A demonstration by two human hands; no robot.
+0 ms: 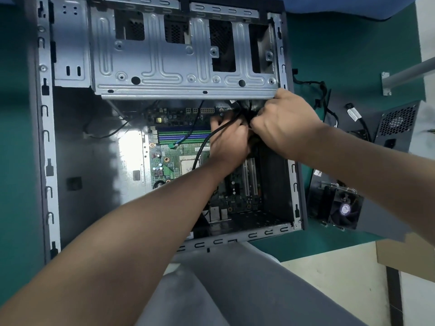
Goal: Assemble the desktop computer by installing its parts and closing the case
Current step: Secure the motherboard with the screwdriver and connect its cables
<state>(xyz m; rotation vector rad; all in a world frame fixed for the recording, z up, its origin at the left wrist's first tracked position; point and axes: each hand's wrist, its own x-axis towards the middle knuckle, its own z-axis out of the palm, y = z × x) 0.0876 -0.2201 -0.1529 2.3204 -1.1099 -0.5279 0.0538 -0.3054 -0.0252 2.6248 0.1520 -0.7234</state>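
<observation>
worktop (pixel 14 114): green, pale floor (pixel 329 278) beside | case (pixel 47 137): open, flat on worktop, motherboard (pixel 169 158) inside | fan (pixel 341 208): right of case | left grip (pixel 229 140), right grip (pixel 284 121): touching, fingers curled on black cables (pixel 207 142) over motherboard's far end

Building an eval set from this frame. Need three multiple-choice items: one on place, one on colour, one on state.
1. Where is the cooler fan?
A. On the mat, right of the case
B. Inside the case
C. On a shelf

2. What colour are the cables gripped by the left hand and right hand?
A. Red
B. Black
C. White

3. What state is the case in?
A. Side panel on
B. Upright and closed
C. Open, motherboard showing

Answers: 1 A, it lies outside the case's right wall. 2 B, they show black against the hands. 3 C, the board is in plain view.
</observation>
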